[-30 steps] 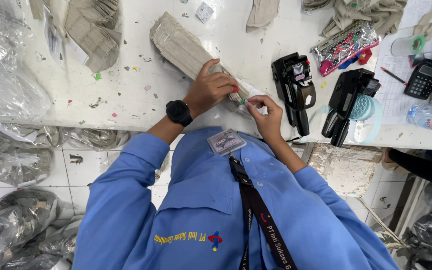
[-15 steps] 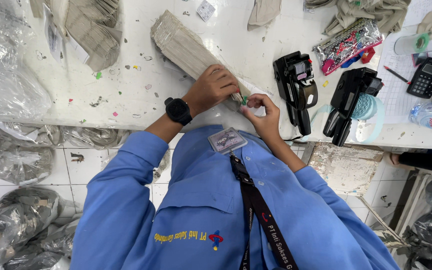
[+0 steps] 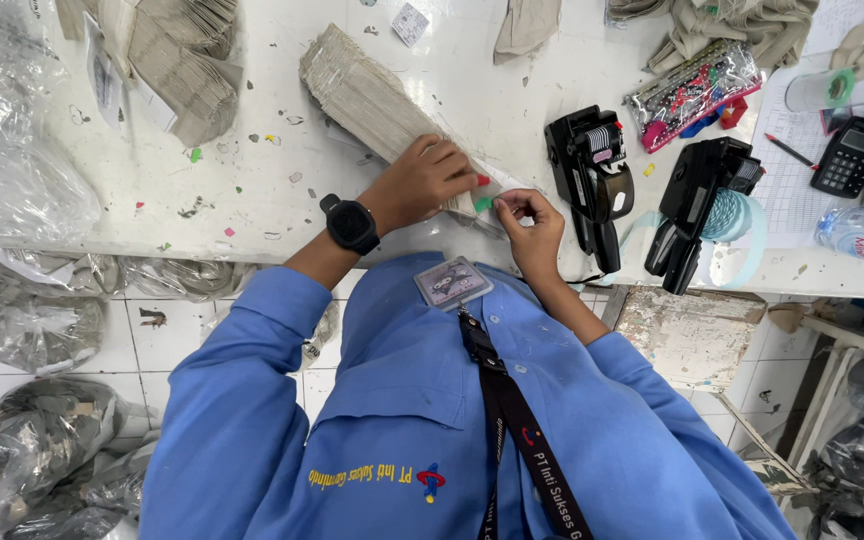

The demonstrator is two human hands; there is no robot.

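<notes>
Beige card tags, stacked in a long bundle, lie diagonally at upper centre of the frame on the white table. The left hand, watch on its wrist, presses flat on the bundle's near end, fingers spread over it. The right hand is pinched at the fingertips just beside a small green sticker; what it grips cannot be told. Two black label guns lie right of centre.

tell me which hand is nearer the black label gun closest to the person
Right. The right hand pinches at the near end of the tan card stack, just beside the label gun. The left hand, with the watch, rests on the stack, farther from it.
</notes>
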